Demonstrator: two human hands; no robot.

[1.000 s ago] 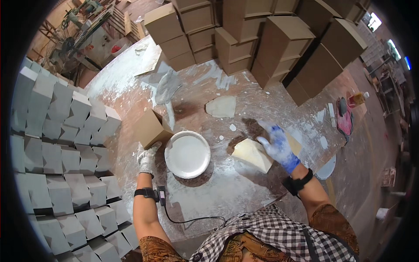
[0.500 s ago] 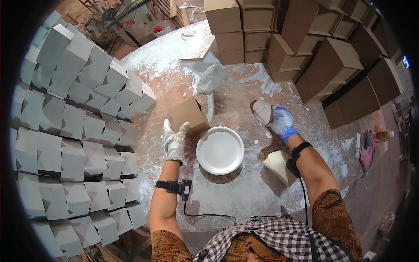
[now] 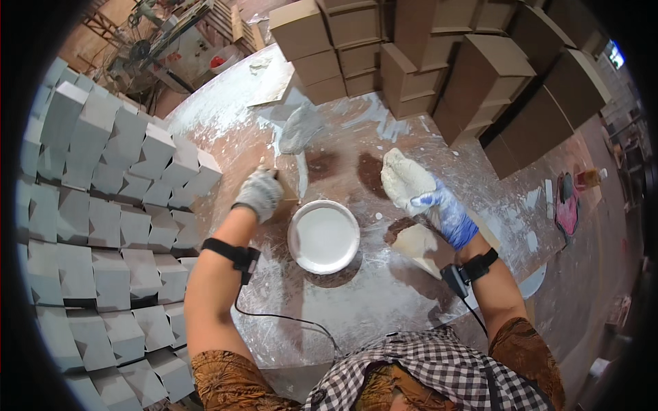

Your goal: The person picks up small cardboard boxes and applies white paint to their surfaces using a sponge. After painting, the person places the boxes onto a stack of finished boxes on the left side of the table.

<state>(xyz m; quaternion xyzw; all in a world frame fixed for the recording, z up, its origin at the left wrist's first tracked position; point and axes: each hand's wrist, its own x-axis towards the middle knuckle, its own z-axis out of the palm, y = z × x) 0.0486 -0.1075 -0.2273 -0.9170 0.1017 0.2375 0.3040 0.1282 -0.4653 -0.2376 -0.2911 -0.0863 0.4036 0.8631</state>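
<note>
My left hand [image 3: 259, 194], in a white knit glove, is closed on a small brown cardboard box [image 3: 282, 205] that it mostly covers. My right hand [image 3: 445, 212], in a blue-and-white glove, grips an irregular off-white sponge [image 3: 406, 181] raised off the table, its thumb across the near end. Between the hands stands a round white bowl [image 3: 355, 236] holding white liquid. Below my right hand lies a cream-coloured foam block [image 3: 418, 248], partly hidden by that hand and wrist.
Stacked white boxes [image 3: 113, 270] wall off the left side. Brown boxes [image 3: 473, 75] are piled along the back right. A grey-white lump [image 3: 301, 129] lies on the white-smeared table [image 3: 343, 308]. A pink item [image 3: 567, 205] and small bottle [image 3: 591, 178] sit far right.
My right hand has lifted the sponge off the table. My left hand, spread beside the brown box before, has closed over it and the box has shifted left. The view has turned slightly.
</note>
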